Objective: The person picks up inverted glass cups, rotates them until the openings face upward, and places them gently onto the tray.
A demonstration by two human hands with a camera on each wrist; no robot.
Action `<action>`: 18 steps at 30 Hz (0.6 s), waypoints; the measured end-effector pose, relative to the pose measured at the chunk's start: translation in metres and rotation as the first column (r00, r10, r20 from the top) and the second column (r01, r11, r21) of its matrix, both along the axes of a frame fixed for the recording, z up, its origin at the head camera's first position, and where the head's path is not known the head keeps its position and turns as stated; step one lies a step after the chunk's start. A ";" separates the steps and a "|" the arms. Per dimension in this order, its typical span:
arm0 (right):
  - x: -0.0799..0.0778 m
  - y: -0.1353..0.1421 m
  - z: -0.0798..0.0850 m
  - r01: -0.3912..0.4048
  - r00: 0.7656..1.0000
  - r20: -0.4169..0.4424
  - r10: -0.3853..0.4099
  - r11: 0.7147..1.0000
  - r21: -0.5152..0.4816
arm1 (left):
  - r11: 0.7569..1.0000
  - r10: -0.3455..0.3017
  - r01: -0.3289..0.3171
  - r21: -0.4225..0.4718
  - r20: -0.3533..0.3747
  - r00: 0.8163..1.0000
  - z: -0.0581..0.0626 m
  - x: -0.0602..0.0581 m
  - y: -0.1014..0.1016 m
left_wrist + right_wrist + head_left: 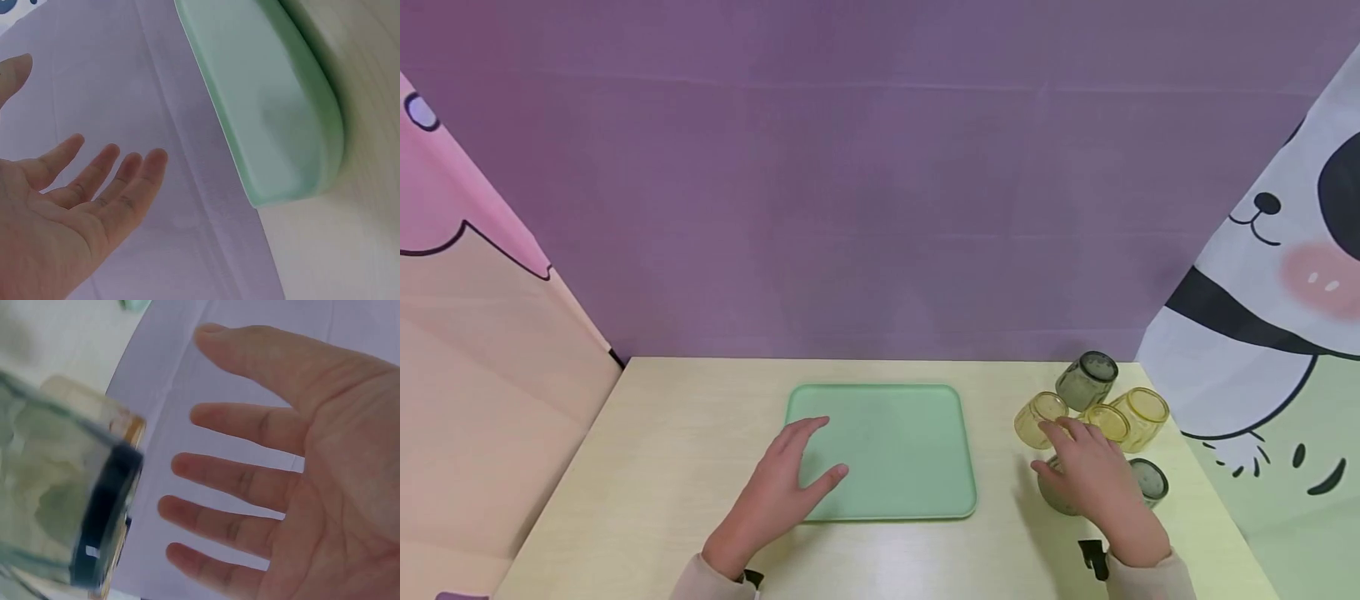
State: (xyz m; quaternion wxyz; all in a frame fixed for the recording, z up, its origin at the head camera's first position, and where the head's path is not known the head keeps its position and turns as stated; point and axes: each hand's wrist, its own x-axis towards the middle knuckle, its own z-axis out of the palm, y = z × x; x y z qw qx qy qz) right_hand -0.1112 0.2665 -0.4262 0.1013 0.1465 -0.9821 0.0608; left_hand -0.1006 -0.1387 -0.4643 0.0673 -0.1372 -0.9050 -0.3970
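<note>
My left hand hovers over the left front part of a pale green tray, thumb and fingers spread, holding nothing. In the left wrist view the tray's rounded corner lies beyond the fingers. My right hand is above a cluster of glasses at the table's right side. Its fingers are straight and apart in the right wrist view, near a grey-green glass. Under the hand, another grey-green glass is partly hidden. Yellow glasses stand beyond the fingers, one partly covered.
A dark grey-green glass stands at the back of the cluster, and another right of the hand. The light wooden table meets a purple backdrop. Printed cloths hang at both sides.
</note>
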 end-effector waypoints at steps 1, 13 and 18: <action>0.001 0.003 0.001 -0.001 1.000 0.005 0.001 1.000 0.004 | 1.000 -0.004 0.004 0.019 0.004 1.000 0.000 0.000 -0.001; 0.001 0.026 -0.005 -0.010 0.996 0.087 0.009 1.000 0.010 | 0.975 -0.045 0.030 0.222 0.066 0.997 -0.010 -0.004 -0.005; 0.001 0.031 -0.007 -0.013 0.994 0.110 0.017 0.999 -0.033 | 0.963 -0.060 0.040 0.267 0.065 0.996 -0.014 -0.004 -0.006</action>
